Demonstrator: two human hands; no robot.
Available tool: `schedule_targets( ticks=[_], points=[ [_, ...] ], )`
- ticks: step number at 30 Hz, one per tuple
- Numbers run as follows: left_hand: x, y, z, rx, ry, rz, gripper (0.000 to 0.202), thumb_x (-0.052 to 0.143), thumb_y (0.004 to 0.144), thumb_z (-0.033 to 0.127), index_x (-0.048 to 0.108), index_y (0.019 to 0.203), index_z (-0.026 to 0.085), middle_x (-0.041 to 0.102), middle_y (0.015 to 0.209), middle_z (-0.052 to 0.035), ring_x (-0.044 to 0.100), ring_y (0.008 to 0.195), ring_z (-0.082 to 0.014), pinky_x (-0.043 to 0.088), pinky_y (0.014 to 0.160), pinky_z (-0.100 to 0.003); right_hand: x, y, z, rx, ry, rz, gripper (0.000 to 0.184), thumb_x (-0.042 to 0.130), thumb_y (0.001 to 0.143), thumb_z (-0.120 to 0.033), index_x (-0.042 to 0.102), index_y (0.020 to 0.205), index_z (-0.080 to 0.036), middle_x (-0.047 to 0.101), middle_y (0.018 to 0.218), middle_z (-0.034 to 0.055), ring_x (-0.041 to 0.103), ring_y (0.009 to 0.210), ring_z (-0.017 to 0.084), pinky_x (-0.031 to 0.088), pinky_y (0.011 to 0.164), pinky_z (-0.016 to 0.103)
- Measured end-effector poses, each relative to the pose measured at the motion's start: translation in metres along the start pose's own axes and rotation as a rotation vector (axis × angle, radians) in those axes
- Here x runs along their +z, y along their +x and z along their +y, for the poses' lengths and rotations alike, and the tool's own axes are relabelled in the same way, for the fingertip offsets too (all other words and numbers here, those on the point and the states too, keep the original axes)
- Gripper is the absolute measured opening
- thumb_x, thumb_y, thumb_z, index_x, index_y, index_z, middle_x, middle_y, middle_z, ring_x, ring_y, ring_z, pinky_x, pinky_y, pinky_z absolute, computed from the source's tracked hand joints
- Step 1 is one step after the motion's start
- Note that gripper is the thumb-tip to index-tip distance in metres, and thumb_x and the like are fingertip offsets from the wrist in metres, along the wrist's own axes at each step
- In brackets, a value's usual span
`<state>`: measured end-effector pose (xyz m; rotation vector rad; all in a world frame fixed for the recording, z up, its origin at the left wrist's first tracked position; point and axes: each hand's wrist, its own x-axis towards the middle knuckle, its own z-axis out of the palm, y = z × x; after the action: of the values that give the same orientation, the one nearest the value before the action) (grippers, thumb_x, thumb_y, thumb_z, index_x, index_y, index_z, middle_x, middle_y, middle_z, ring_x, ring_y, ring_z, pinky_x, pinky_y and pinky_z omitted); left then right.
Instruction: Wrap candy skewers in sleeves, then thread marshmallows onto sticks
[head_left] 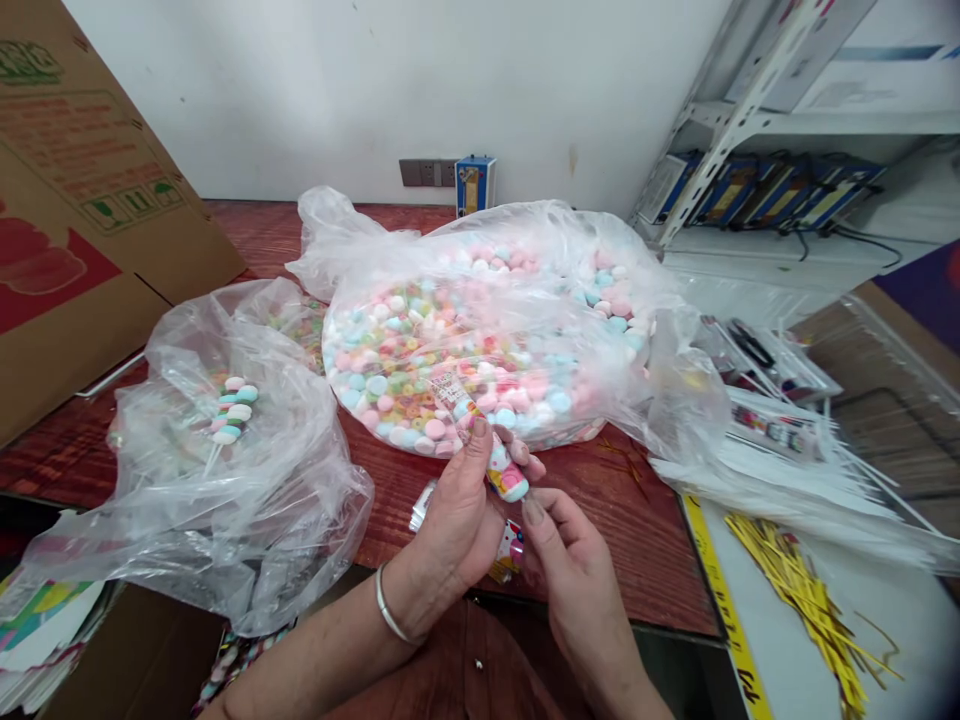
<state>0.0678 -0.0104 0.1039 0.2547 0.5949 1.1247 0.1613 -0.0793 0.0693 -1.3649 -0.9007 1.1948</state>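
Observation:
My left hand (454,505), with a silver bangle at the wrist, is closed around a marshmallow skewer in a printed clear wrapper (510,478). The wrapped sweets tilt from upper left to lower right. At the lower end, the thumb and fingers of my right hand (574,560) pinch the loose part of the wrapper; any stick inside is hidden there. Beneath my hands lie flat printed wrappers (510,550) at the table's front edge. Just beyond, a large clear bag (465,340) is full of pastel marshmallows and ring-shaped gummies.
Left on the table, a crumpled plastic bag (292,500) bears a marshmallow skewer (235,412) beside a cardboard box (105,180). Gold twist ties (802,610) and white sticks (795,480) lie at the right, below a metal shelf (862,122). A blue device (475,186) stands against the wall.

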Motion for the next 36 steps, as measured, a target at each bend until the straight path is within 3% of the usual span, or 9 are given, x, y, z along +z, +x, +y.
schedule_targets(
  ticks=[5, 7, 13, 17, 22, 24, 28, 33, 36],
  points=[
    [-0.004, 0.005, 0.002, 0.063, -0.009, -0.024, 0.028, 0.070, 0.087, 0.041, 0.059, 0.092, 0.016, 0.060, 0.075, 0.0005, 0.059, 0.066, -0.0109, 0.053, 0.074, -0.028, -0.010, -0.009, 0.011, -0.481, -0.505, 0.174, 0.014, 0.059, 0.092, -0.029, 0.069, 0.085, -0.021, 0.065, 0.072, 0.0012, 0.057, 0.065, 0.013, 0.041, 0.063, 0.025],
    [-0.003, 0.004, 0.000, 0.040, 0.030, -0.072, 0.029, 0.070, 0.086, 0.042, 0.058, 0.085, 0.016, 0.059, 0.072, 0.0017, 0.059, 0.064, -0.0106, 0.053, 0.078, -0.030, -0.008, -0.011, 0.012, -0.363, -0.377, 0.094, 0.022, 0.056, 0.094, -0.033, 0.064, 0.078, -0.020, 0.058, 0.065, -0.0009, 0.050, 0.057, 0.011, 0.037, 0.056, 0.023],
    [-0.004, -0.002, -0.014, -0.023, 0.107, -0.137, 0.027, 0.071, 0.086, 0.040, 0.062, 0.085, 0.015, 0.054, 0.063, 0.0037, 0.060, 0.064, -0.0110, 0.053, 0.078, -0.029, 0.005, -0.011, 0.006, 0.254, 0.518, -0.135, 0.040, 0.064, 0.089, -0.053, 0.051, 0.071, -0.020, 0.026, 0.051, -0.0117, 0.016, 0.040, 0.003, 0.020, 0.038, 0.017],
    [-0.009, -0.004, -0.026, -0.037, 0.210, -0.108, 0.026, 0.068, 0.087, 0.042, 0.065, 0.091, 0.016, 0.059, 0.065, 0.0018, 0.060, 0.064, -0.0106, 0.048, 0.064, -0.021, 0.008, -0.002, 0.005, 0.317, 0.688, -0.136, 0.036, 0.072, 0.084, -0.049, 0.055, 0.074, -0.019, 0.024, 0.048, -0.0140, 0.010, 0.037, 0.001, 0.016, 0.036, 0.015],
    [-0.014, 0.005, -0.010, -0.004, 0.143, -0.122, 0.045, 0.072, 0.080, 0.055, 0.067, 0.101, 0.015, 0.070, 0.101, -0.0086, 0.067, 0.085, -0.0169, 0.054, 0.082, -0.029, 0.002, 0.000, 0.008, 0.304, 0.695, -0.214, 0.033, 0.071, 0.086, -0.046, 0.061, 0.076, -0.017, 0.025, 0.049, -0.0139, 0.012, 0.037, 0.000, 0.019, 0.038, 0.014],
    [-0.013, 0.010, 0.003, 0.009, 0.049, -0.146, 0.045, 0.074, 0.079, 0.052, 0.066, 0.104, 0.016, 0.069, 0.102, -0.0068, 0.067, 0.083, -0.0169, 0.055, 0.081, -0.032, 0.001, -0.005, 0.011, 0.319, 0.672, -0.255, 0.033, 0.070, 0.087, -0.047, 0.061, 0.076, -0.016, 0.025, 0.049, -0.0137, 0.014, 0.037, 0.000, 0.019, 0.038, 0.015],
    [-0.007, 0.013, 0.011, 0.042, 0.018, -0.150, 0.025, 0.073, 0.085, 0.035, 0.062, 0.099, 0.017, 0.056, 0.071, 0.0053, 0.053, 0.056, -0.0058, 0.051, 0.066, -0.023, 0.006, -0.011, 0.017, 0.292, 0.543, -0.212, 0.040, 0.067, 0.087, -0.055, 0.057, 0.075, -0.018, 0.029, 0.049, -0.0127, 0.017, 0.038, 0.002, 0.020, 0.038, 0.016],
    [-0.006, 0.005, -0.014, -0.021, 0.105, -0.041, 0.033, 0.071, 0.085, 0.044, 0.056, 0.079, 0.015, 0.053, 0.066, 0.0039, 0.054, 0.057, -0.0072, 0.045, 0.059, -0.020, 0.006, -0.005, 0.012, 0.003, 0.039, -0.018, 0.037, 0.058, 0.091, -0.055, 0.060, 0.080, -0.020, 0.051, 0.059, -0.0037, 0.044, 0.051, 0.010, 0.034, 0.047, 0.020],
    [-0.008, 0.005, -0.016, -0.022, 0.095, -0.024, 0.033, 0.072, 0.084, 0.045, 0.059, 0.088, 0.014, 0.056, 0.070, 0.0022, 0.056, 0.062, -0.0089, 0.046, 0.061, -0.021, 0.000, -0.005, 0.008, -0.145, -0.267, 0.059, 0.029, 0.054, 0.094, -0.047, 0.063, 0.088, -0.020, 0.065, 0.075, 0.0022, 0.057, 0.067, 0.016, 0.043, 0.060, 0.024]
  ],
)
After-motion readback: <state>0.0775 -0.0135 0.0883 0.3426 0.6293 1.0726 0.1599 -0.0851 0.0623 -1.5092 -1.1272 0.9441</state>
